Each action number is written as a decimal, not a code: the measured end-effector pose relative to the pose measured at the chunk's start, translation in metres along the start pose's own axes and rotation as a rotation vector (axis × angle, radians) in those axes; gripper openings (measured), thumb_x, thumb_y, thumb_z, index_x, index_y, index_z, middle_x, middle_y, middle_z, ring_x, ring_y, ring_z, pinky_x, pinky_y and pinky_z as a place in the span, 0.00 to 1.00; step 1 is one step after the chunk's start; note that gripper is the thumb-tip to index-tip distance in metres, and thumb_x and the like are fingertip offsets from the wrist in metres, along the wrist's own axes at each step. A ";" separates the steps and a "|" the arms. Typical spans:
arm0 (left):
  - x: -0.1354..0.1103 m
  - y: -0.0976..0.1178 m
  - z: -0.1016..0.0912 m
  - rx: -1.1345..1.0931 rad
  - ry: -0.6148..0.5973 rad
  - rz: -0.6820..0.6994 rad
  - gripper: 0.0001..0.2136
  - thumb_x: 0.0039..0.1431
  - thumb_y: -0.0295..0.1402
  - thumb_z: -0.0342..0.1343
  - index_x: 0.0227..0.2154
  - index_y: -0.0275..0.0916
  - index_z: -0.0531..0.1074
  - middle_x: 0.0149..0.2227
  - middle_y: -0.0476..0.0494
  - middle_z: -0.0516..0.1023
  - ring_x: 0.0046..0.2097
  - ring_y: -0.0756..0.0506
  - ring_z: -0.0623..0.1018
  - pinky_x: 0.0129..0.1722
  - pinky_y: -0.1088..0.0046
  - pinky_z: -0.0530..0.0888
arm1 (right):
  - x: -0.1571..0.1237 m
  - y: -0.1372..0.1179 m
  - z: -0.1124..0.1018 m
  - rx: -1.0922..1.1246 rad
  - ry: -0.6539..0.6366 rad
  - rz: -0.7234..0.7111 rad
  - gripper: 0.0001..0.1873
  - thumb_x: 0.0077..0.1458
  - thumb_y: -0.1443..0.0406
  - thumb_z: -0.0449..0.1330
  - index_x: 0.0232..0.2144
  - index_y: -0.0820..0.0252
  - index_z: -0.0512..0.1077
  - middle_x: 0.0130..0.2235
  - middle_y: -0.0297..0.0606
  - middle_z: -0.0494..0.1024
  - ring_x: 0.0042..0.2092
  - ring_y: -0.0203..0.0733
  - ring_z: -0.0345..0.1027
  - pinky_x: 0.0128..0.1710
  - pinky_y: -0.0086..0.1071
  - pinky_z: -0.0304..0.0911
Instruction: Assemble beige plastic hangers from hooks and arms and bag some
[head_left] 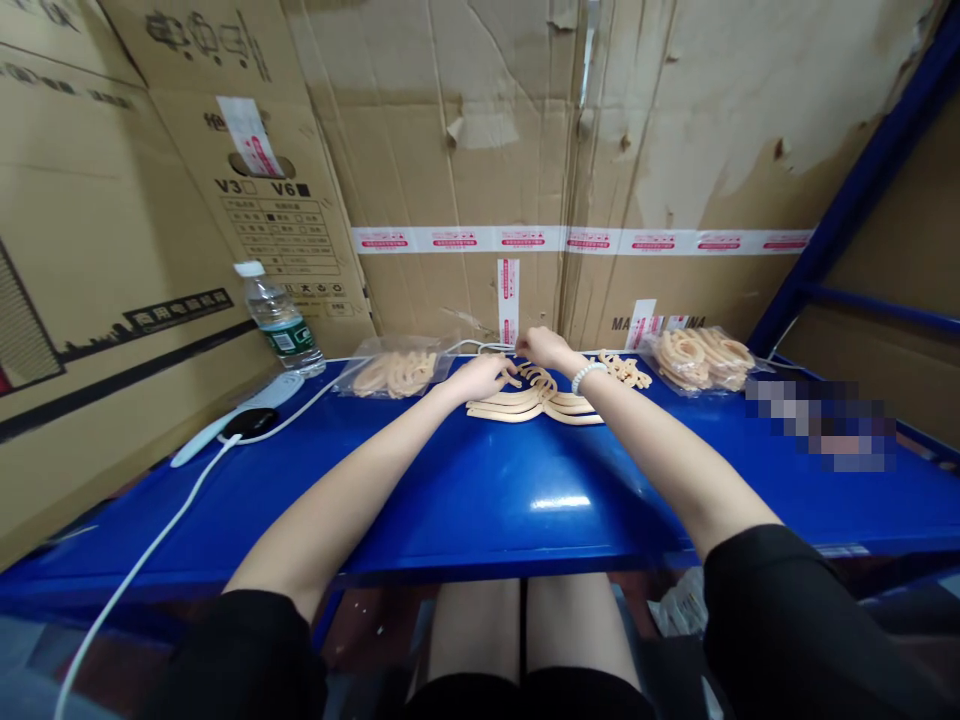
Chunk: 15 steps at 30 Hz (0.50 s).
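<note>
My left hand [484, 378] is at the far side of the blue table, its fingers closed on a short beige curved piece [513, 379]. Just right of it and a little higher, my right hand [545, 347] is bent at the wrist with its fingers pinched downward; what they hold, if anything, is hidden. Below both hands lie several long beige curved strips [504, 411], set in two fanned groups that meet in the middle. Shorter curved pieces [541, 380] lie above that meeting point. A loose pile of small beige pieces [628, 371] sits beyond my right wrist.
Clear bags of beige pieces lie left [397, 373] and right [701, 357] on the blue table [480, 510]. At the left are a water bottle [279, 320], a black round device [251, 424] and a white cable [150, 575]. Cardboard [465, 160] walls the back.
</note>
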<state>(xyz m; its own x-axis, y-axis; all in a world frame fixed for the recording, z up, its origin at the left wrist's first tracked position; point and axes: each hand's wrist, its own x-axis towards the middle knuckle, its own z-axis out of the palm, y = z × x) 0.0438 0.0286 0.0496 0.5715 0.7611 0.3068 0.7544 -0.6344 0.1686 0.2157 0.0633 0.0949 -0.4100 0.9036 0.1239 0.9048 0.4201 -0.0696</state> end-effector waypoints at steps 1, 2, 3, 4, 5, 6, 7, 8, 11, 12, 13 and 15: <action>0.003 -0.001 0.002 -0.005 -0.002 -0.010 0.15 0.58 0.23 0.54 0.46 0.36 0.79 0.48 0.40 0.82 0.52 0.41 0.80 0.55 0.68 0.74 | 0.004 -0.002 0.002 -0.013 -0.037 0.001 0.11 0.64 0.61 0.60 0.44 0.62 0.76 0.46 0.43 0.80 0.47 0.45 0.75 0.47 0.39 0.69; 0.007 -0.003 0.004 -0.009 -0.005 -0.018 0.15 0.58 0.22 0.54 0.45 0.36 0.79 0.48 0.40 0.82 0.51 0.41 0.80 0.55 0.68 0.74 | 0.008 -0.003 0.005 -0.025 -0.070 0.003 0.13 0.64 0.60 0.61 0.45 0.62 0.76 0.46 0.42 0.79 0.47 0.44 0.74 0.48 0.41 0.70; 0.009 -0.004 0.006 -0.014 -0.008 -0.026 0.14 0.58 0.22 0.54 0.45 0.37 0.79 0.48 0.40 0.82 0.51 0.41 0.80 0.54 0.69 0.74 | 0.010 -0.004 0.007 -0.038 -0.097 0.005 0.14 0.63 0.59 0.62 0.45 0.63 0.75 0.47 0.42 0.79 0.47 0.44 0.74 0.48 0.43 0.70; 0.011 -0.006 0.008 -0.019 -0.011 -0.031 0.14 0.57 0.22 0.55 0.44 0.37 0.80 0.47 0.41 0.83 0.51 0.42 0.80 0.54 0.69 0.74 | 0.012 -0.006 0.010 -0.049 -0.118 0.008 0.14 0.63 0.59 0.62 0.46 0.63 0.74 0.47 0.42 0.78 0.47 0.44 0.74 0.49 0.44 0.70; 0.013 -0.007 0.010 -0.024 -0.013 -0.035 0.14 0.57 0.21 0.55 0.43 0.38 0.80 0.46 0.42 0.83 0.51 0.42 0.80 0.54 0.69 0.74 | 0.013 -0.007 0.012 -0.060 -0.133 0.012 0.14 0.63 0.59 0.62 0.46 0.63 0.74 0.48 0.42 0.77 0.48 0.44 0.74 0.49 0.44 0.71; 0.014 -0.008 0.012 -0.031 -0.016 -0.037 0.14 0.56 0.21 0.56 0.42 0.39 0.80 0.46 0.43 0.83 0.50 0.42 0.80 0.54 0.70 0.74 | 0.014 -0.007 0.013 -0.068 -0.143 0.017 0.15 0.63 0.59 0.62 0.47 0.63 0.74 0.49 0.42 0.77 0.49 0.45 0.73 0.49 0.45 0.71; 0.015 -0.010 0.015 -0.038 -0.017 -0.038 0.14 0.55 0.21 0.57 0.41 0.40 0.80 0.45 0.44 0.83 0.49 0.43 0.81 0.53 0.70 0.74 | 0.014 -0.008 0.015 -0.075 -0.149 0.022 0.15 0.63 0.59 0.62 0.48 0.63 0.74 0.50 0.43 0.76 0.49 0.45 0.73 0.50 0.45 0.71; 0.016 -0.011 0.018 -0.046 -0.018 -0.039 0.14 0.54 0.21 0.57 0.41 0.40 0.80 0.44 0.44 0.83 0.49 0.43 0.81 0.53 0.71 0.74 | 0.014 -0.009 0.016 -0.081 -0.152 0.028 0.15 0.63 0.59 0.62 0.48 0.63 0.73 0.50 0.43 0.76 0.50 0.45 0.73 0.50 0.45 0.71; 0.016 -0.014 0.026 -0.073 -0.017 -0.039 0.14 0.52 0.20 0.59 0.40 0.41 0.80 0.43 0.45 0.83 0.48 0.44 0.81 0.52 0.72 0.74 | 0.015 -0.012 0.020 -0.081 -0.149 0.048 0.16 0.63 0.60 0.62 0.50 0.63 0.72 0.52 0.44 0.75 0.51 0.46 0.72 0.50 0.46 0.70; 0.016 -0.015 0.028 -0.082 -0.018 -0.038 0.15 0.52 0.20 0.58 0.41 0.41 0.80 0.43 0.45 0.83 0.48 0.44 0.81 0.51 0.72 0.75 | 0.016 -0.013 0.021 -0.075 -0.146 0.054 0.17 0.63 0.60 0.62 0.51 0.63 0.72 0.52 0.44 0.75 0.51 0.47 0.72 0.50 0.46 0.70; 0.016 -0.016 0.030 -0.091 -0.020 -0.037 0.14 0.53 0.20 0.58 0.41 0.40 0.80 0.43 0.45 0.83 0.47 0.44 0.81 0.51 0.72 0.75 | 0.016 -0.013 0.022 -0.066 -0.141 0.060 0.17 0.63 0.60 0.62 0.51 0.63 0.72 0.52 0.44 0.75 0.51 0.47 0.72 0.50 0.46 0.71; 0.017 -0.018 0.032 -0.108 -0.022 -0.033 0.14 0.53 0.20 0.58 0.40 0.39 0.80 0.43 0.44 0.83 0.46 0.44 0.81 0.50 0.72 0.75 | 0.017 -0.015 0.024 -0.036 -0.128 0.069 0.17 0.63 0.60 0.62 0.51 0.64 0.72 0.52 0.45 0.75 0.51 0.47 0.72 0.50 0.46 0.71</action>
<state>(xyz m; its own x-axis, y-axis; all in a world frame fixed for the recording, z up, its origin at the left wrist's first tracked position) 0.0503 0.0576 0.0216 0.5551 0.7837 0.2788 0.7341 -0.6192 0.2787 0.1926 0.0749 0.0739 -0.3555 0.9346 -0.0077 0.9341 0.3550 -0.0374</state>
